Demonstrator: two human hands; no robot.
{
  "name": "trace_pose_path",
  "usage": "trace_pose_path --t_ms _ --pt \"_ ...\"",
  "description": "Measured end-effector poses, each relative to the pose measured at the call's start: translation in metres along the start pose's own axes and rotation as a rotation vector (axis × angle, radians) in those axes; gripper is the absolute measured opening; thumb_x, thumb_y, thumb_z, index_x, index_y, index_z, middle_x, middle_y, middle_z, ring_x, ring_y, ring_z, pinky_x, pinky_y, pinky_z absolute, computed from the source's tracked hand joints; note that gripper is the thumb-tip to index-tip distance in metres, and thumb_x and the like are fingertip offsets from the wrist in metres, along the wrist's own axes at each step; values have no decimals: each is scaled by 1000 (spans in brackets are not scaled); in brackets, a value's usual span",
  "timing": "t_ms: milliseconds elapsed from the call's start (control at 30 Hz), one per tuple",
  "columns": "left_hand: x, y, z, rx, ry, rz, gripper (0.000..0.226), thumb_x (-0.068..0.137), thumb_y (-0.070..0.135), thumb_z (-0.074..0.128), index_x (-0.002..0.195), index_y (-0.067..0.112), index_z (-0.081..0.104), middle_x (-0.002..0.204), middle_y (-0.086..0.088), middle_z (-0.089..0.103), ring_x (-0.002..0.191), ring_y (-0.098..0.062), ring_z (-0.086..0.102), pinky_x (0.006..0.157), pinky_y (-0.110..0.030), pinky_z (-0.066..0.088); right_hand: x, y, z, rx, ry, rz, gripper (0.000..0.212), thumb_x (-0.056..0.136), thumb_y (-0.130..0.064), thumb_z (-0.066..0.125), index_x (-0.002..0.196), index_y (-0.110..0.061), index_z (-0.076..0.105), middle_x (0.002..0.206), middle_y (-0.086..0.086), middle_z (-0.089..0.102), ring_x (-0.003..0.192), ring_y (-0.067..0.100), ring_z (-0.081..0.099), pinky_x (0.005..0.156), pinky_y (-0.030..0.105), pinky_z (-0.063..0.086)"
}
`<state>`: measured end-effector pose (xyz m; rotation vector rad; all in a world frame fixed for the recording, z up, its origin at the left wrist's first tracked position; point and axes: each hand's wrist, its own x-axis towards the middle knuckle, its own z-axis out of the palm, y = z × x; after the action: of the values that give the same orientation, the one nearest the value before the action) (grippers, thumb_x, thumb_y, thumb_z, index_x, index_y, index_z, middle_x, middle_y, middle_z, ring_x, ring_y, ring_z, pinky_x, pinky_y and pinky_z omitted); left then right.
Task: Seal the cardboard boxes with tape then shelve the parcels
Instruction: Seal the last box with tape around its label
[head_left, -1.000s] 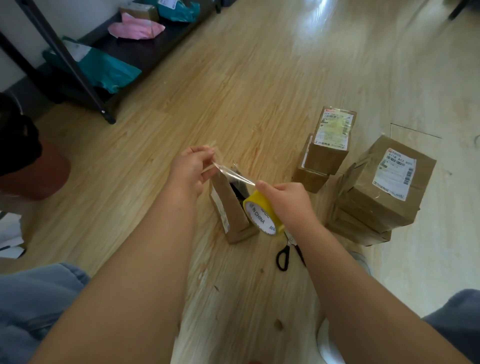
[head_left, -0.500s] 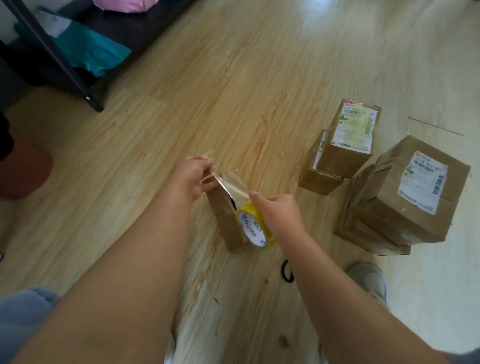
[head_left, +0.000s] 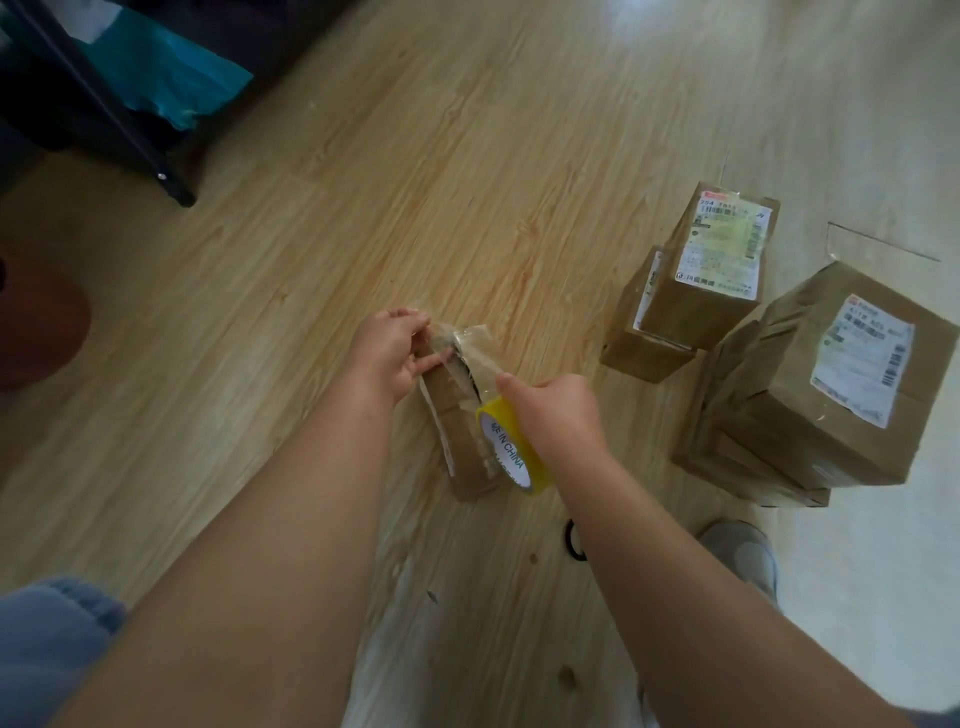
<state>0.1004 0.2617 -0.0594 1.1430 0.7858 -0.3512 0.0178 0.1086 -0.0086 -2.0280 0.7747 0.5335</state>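
My left hand pinches the free end of the clear tape strip at the far top edge of the small cardboard box. My right hand is curled round the yellow tape roll, held at the box's near end, so the strip runs taut between both hands along the box top. The box stands on a wood-grain plank floor, directly ahead of me. A black handle loop lies on the floor just beside my right forearm, which hides the rest of it. Near it is a grey shoe. To the right, a labelled box rests on a lower box. Further right, a larger labelled box sits on a flatter one. Beyond these the floor turns to a paler surface. At upper left, the black shelf frame meets the floor, with a teal bag on its lowest level. A reddish-brown object lies at the left edge, too blurred to identify. Blue denim covers my left knee at lower left.
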Motion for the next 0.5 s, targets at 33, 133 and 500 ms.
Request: trace_pose_path --t_ms 33,133,500 --pt "1 0 -1 16 -8 9 20 97 -3 52 83 11 48 80 -7 53 71 -13 54 70 -45 60 -1 2 2 -8 9 3 51 91 -40 63 55 -18 34 45 -6 27 42 12 26 47 25 21" --pt "3 3 -2 170 -1 100 21 95 -1 58 80 12 51 80 -8 57 71 -14 57 77 -38 60 -6 7 8 -11 29 29 52 93 -40 61 54 -18 34 42 -7 27 40 12 27 46 24 21" --pt "18 5 10 516 23 354 23 84 2 71 73 17 59 74 2 60 68 -7 56 62 -16 43 -5 4 25 -25 81 18 53 96 -46 55 55 -15 42 49 -2 45 60 23 67 52 29 37"
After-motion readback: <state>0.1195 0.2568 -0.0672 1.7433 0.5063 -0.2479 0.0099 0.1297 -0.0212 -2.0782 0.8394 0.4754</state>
